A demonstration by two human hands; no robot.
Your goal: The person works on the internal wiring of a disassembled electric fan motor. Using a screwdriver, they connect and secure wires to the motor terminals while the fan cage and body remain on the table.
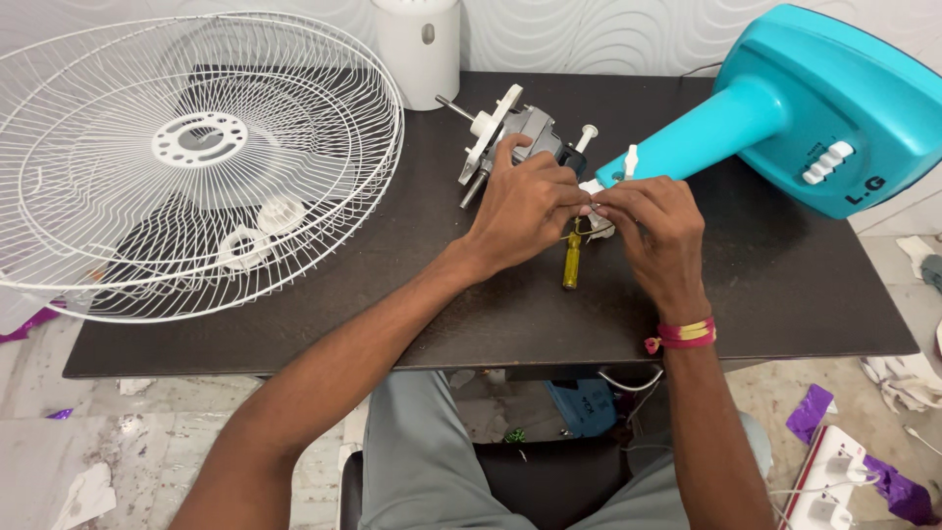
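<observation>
Your left hand [525,201] rests on the grey fan motor [525,132] near the middle of the dark surface [765,285], its fingers curled over the motor's rear end and its fingertips pinched against something small; your right hand [653,226] meets it from 3 o'clock, thumb and forefinger clenched on the same small part, which is too hidden by the fingers to name; thin wires [581,231] loop just below where the fingertips meet. The motor lies on its side, its white front plate [488,132] and shaft pointing towards 11 o'clock. A yellow-handled screwdriver [571,260] lies on the surface just at 6 o'clock from your fingertips, between the two hands. The turquoise fan stand [785,108] lies tipped over at 2 o'clock, its neck ending just beside your right hand; the white wire guard [186,162] fills the 9 to 10 o'clock side, well apart from the motor; a white cylinder [420,44] stands at 12 o'clock.
</observation>
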